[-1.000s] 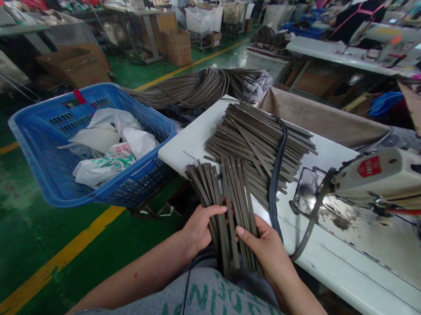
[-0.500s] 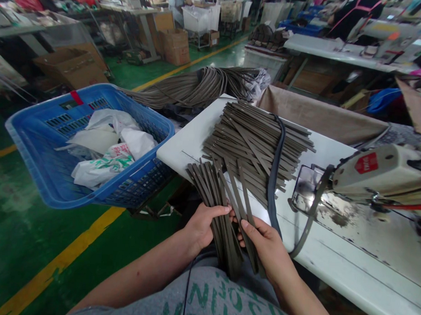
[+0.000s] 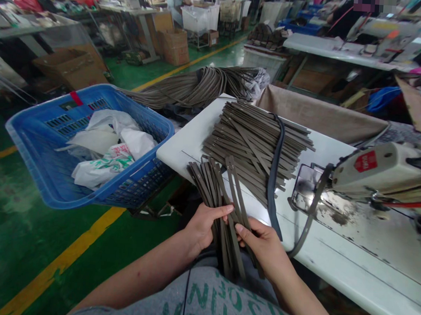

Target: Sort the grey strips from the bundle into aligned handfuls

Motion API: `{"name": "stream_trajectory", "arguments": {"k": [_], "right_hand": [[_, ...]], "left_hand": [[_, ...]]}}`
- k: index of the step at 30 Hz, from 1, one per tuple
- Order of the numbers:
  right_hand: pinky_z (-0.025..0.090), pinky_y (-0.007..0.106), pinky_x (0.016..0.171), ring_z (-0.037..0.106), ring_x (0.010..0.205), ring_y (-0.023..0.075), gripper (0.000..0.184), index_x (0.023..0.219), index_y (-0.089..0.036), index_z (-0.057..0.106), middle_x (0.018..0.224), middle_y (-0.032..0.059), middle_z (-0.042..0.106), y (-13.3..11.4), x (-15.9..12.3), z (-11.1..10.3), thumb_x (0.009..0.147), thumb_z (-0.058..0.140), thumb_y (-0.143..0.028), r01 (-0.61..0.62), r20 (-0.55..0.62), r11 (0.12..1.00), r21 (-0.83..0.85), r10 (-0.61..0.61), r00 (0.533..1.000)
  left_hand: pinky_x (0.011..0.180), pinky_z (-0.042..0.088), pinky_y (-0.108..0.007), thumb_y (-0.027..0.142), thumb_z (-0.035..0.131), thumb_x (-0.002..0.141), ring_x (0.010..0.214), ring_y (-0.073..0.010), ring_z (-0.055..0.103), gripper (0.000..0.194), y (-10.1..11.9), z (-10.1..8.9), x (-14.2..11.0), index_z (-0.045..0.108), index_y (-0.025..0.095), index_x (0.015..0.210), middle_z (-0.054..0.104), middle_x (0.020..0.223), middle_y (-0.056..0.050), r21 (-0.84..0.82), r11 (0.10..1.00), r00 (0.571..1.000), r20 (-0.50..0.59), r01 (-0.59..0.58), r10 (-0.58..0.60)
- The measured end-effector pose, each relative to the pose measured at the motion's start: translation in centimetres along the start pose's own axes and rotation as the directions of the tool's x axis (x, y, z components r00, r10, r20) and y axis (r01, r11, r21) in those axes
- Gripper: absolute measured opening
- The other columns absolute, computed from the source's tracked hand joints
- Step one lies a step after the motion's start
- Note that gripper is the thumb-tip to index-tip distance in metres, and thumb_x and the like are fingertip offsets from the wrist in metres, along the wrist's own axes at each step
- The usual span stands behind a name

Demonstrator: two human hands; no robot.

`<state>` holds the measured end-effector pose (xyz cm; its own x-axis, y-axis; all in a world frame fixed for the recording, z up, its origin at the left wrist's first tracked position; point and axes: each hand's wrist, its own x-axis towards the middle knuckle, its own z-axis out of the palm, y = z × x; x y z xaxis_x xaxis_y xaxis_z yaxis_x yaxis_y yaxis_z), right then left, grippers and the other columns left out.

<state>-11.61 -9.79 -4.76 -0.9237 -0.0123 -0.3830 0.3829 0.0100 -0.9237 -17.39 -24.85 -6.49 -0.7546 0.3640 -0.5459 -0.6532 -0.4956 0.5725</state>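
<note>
A bundle of grey-brown straps (image 3: pixel 220 186) stands fanned above my lap, its upper ends reaching over the white table's edge (image 3: pixel 182 148). My left hand (image 3: pixel 203 226) is wrapped round the bundle from the left, thumb across the front. My right hand (image 3: pixel 264 248) grips the straps on the right side, with its thumb on top. A larger pile of the same straps (image 3: pixel 257 141) lies on the table just beyond, with a dark blue-grey band (image 3: pixel 275 171) draped over it.
A blue plastic basket (image 3: pixel 35 156) holding white bags sits at the left. A sewing machine (image 3: pixel 384 175) stands at the right. Long strap coils (image 3: pixel 197 85) hang past the table. The green floor has a yellow line (image 3: pixel 61 260). Boxes and other workbenches fill the background.
The fanned straps have been drawn closer together in my hands. My right hand has shifted slightly left and down, toward my left hand.
</note>
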Motion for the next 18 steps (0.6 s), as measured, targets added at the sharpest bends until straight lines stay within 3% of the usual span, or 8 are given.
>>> {"name": "stream_trajectory", "arguments": {"k": [4, 7, 12, 15, 18], "right_hand": [[0.046, 0.027, 0.062, 0.054, 0.066, 0.0158, 0.041, 0.084, -0.018, 0.073, 0.068, 0.0001, 0.061, -0.23, -0.05, -0.06, 0.082, 0.067, -0.058, 0.009, 0.005, 0.998, -0.057, -0.008, 1.0], [0.046, 0.027, 0.063, 0.054, 0.066, 0.0161, 0.043, 0.075, -0.019, 0.069, 0.065, -0.0005, 0.058, -0.36, -0.14, -0.14, 0.084, 0.063, -0.061, 0.037, -0.029, 0.993, -0.116, -0.04, 0.999], [0.046, 0.027, 0.059, 0.056, 0.064, 0.0168, 0.044, 0.075, -0.02, 0.064, 0.067, 0.0002, 0.059, -0.12, -0.18, 0.01, 0.088, 0.058, -0.061, 0.079, -0.006, 0.98, -0.183, -0.081, 0.997], [0.046, 0.029, 0.062, 0.056, 0.065, 0.0179, 0.039, 0.072, -0.022, 0.062, 0.065, 0.0005, 0.058, -0.21, -0.18, 0.23, 0.093, 0.053, -0.054, 0.159, 0.026, 0.934, -0.319, -0.159, 0.987], [0.045, 0.03, 0.067, 0.059, 0.07, 0.02, 0.031, 0.078, -0.023, 0.063, 0.071, 0.0025, 0.063, -0.61, -0.25, 0.49, 0.097, 0.049, -0.044, 0.246, 0.08, 0.834, -0.495, -0.238, 0.968]], "left_hand": [[0.057, 0.055, -0.036, 0.03, 0.091, 0.056, 0.05, -0.018, 0.06, 0.038, -0.05, 0.01, -0.01, 0.069, 0.013, 0.08, 0.063, 0.059, -0.002, 0.012, 1.0, 0.999, -0.02, 0.025, -0.025], [0.063, 0.056, -0.033, 0.026, 0.092, 0.053, 0.058, -0.018, 0.064, 0.038, 0.07, 0.1, -0.07, 0.069, 0.012, 0.08, 0.068, 0.068, -0.004, 0.019, 0.999, 0.998, -0.05, -0.029, 0.03], [0.063, 0.056, -0.033, 0.027, 0.091, 0.058, 0.062, -0.0193, 0.066, 0.035, 0.02, -0.14, -0.18, 0.07, 0.012, 0.081, 0.071, 0.073, -0.006, -0.022, 1.0, 1.0, 0.013, -0.008, 0.008], [0.065, 0.057, -0.033, 0.029, 0.09, 0.062, 0.064, -0.0195, 0.067, 0.034, -0.22, -0.41, -0.19, 0.071, 0.01, 0.084, 0.072, 0.075, -0.008, -0.042, 0.999, 1.0, 0.022, -0.011, 0.012], [0.074, 0.057, -0.032, 0.028, 0.09, 0.063, 0.077, -0.0209, 0.07, 0.037, -0.36, -0.5, -0.18, 0.072, 0.009, 0.089, 0.074, 0.085, -0.011, -0.089, 0.996, 0.999, 0.018, -0.03, 0.032]]}}
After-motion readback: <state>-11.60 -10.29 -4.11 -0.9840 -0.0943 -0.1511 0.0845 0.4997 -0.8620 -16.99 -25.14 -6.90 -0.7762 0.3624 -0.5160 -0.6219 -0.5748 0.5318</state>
